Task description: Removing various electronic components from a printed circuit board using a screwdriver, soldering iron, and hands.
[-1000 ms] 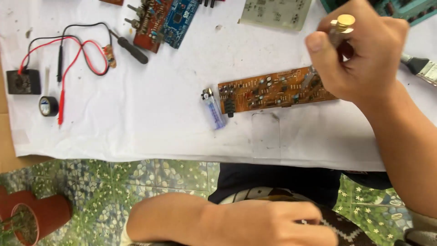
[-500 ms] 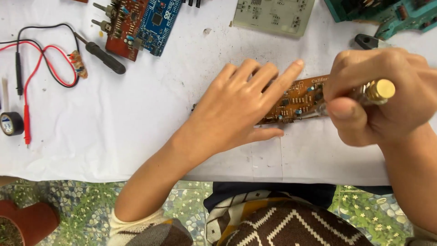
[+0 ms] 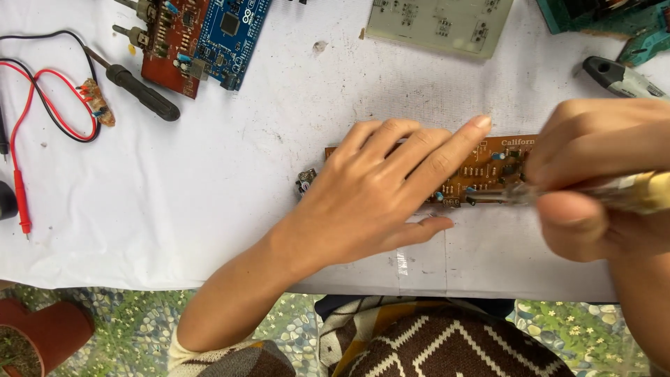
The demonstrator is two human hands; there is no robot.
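Note:
A long orange circuit board [image 3: 488,167] lies on the white cloth [image 3: 230,209] near the table's front edge. My left hand [image 3: 380,185] rests flat on its left half, fingers spread, pinning it down. My right hand [image 3: 600,174] grips a screwdriver [image 3: 614,194] with a clear yellow handle; its metal tip touches the components at the board's lower edge. A small lighter [image 3: 305,181] peeks out beside my left hand, mostly hidden.
A red and blue stack of circuit boards [image 3: 199,35] and a black-handled screwdriver [image 3: 139,91] lie at the back left, beside red and black test leads [image 3: 42,105]. A pale green board [image 3: 440,24] sits at the back, a grey tool [image 3: 618,77] at the right.
My left hand came up from my lap onto the orange board and stays flat on it. My right hand lowered the screwdriver until its tip reached the board.

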